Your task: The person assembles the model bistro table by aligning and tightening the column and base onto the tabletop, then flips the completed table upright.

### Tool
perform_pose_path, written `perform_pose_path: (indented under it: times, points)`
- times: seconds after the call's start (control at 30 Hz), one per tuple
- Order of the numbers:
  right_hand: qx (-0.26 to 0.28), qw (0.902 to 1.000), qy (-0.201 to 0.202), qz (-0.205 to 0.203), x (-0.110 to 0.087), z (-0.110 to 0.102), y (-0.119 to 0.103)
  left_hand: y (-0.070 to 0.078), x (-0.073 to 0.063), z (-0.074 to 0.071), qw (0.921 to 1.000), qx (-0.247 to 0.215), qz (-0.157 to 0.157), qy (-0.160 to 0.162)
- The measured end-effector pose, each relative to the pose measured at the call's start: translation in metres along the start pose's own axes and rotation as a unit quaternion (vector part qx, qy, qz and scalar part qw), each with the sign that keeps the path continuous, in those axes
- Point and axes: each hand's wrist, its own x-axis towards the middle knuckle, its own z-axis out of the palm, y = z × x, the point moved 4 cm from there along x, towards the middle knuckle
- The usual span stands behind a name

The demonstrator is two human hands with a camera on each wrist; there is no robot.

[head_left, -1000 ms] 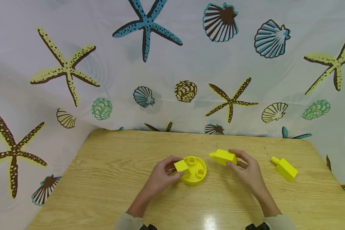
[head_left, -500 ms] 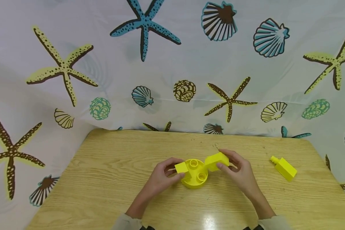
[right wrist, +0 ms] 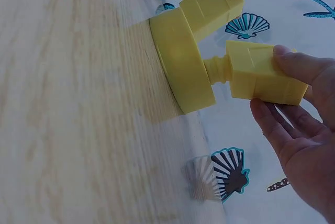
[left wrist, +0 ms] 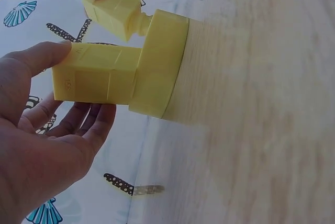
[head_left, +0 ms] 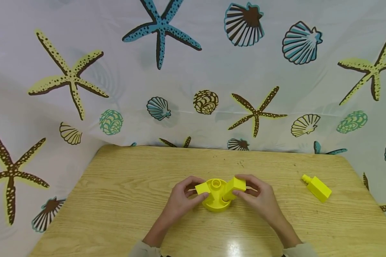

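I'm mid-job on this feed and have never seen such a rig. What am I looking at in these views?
No robot here: these are a person's two bare hands. The wide picture comes from a camera on the head; the two close ones come from a camera on each wrist, so the wooden table looks tipped sideways there.

On it sits a round yellow dish. The left hand holds a yellow block, its lower end hidden. The right hand holds a bottle-shaped piece, neck towards the dish; I can't tell whether it is seated. A similar loose piece lies to the right.
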Motion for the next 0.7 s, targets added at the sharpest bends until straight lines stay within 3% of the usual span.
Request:
perform_pose_path:
  times: [0.2, 0.43, 0.7]
  points:
    - [-0.022, 0.9995, -0.016, -0.018, -0.0009, 0.0053, -0.0029, -0.0004, -0.0002, 0.0009, 0.9999, 0.005, 0.008, -0.004]
    - [-0.020, 0.9980, -0.059, -0.012, -0.0033, 0.0095, -0.0031, -0.0044, 0.0002, 0.0029, 0.9998, 0.013, 0.010, -0.008]
    - [-0.014, 0.9967, -0.079, -0.011, -0.0022, 0.0078, -0.0022, -0.0040, -0.0002, 0.0036, 0.9998, 0.014, 0.016, -0.004]
